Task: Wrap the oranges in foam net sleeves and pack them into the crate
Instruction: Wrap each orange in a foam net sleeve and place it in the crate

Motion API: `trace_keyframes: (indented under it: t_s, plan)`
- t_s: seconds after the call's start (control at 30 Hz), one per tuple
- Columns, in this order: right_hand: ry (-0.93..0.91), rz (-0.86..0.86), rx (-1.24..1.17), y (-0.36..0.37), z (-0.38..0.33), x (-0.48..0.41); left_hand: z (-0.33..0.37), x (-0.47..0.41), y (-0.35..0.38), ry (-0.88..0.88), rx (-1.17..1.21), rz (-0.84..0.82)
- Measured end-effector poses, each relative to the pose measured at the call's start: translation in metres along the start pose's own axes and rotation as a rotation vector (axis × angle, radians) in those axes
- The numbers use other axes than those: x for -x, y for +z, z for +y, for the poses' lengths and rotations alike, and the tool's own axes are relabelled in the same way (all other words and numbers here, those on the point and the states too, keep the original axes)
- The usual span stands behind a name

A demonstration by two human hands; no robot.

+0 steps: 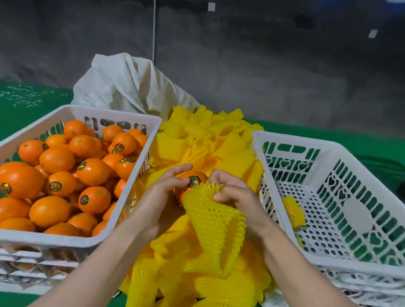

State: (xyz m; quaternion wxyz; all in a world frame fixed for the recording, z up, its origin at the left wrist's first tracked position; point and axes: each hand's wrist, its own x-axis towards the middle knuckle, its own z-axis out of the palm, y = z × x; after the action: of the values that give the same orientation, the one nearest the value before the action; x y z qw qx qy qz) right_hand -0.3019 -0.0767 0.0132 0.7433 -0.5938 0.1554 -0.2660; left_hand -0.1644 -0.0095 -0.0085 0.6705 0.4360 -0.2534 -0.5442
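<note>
Yellow foam sleeve (214,229) pinched by the right hand (235,192); left hand (160,194) grips the orange (187,175) (both curled, close together).

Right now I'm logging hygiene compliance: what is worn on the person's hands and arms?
Nothing visible. The left hand and right hand are bare: no gloves, rings or watch. Both forearms are uncovered down to the frame's edge, with no sleeves, bands or markings in view.

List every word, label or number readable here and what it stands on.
No text here can be read.
Round sticker on the held orange: print too blurred.
Stickers on the oranges in the left crate: too small.
White tags on the back wall: blurred, nothing legible.
</note>
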Motion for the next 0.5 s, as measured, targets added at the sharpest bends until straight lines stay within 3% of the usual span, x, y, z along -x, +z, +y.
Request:
trace_keyframes:
  t_s: [0.1, 0.27, 0.37, 0.5]
  plan:
    - [0.024, 0.021, 0.012, -0.005, 0.006, 0.003, -0.011, -0.002, 0.012, -0.001, 0.006, 0.083]
    - [-0.094, 0.106, 0.339, -0.012, 0.017, 0.01, -0.032, -0.001, 0.022, 0.055, 0.007, 0.124]
    - [-0.262, 0.387, 0.481, -0.014, 0.03, 0.017, -0.043, 0.0, 0.023, 0.096, 0.048, 0.105]
    - [-0.314, 0.689, 0.648, -0.014, 0.046, 0.02, -0.053, 0.002, 0.026, 0.1, 0.123, -0.016]
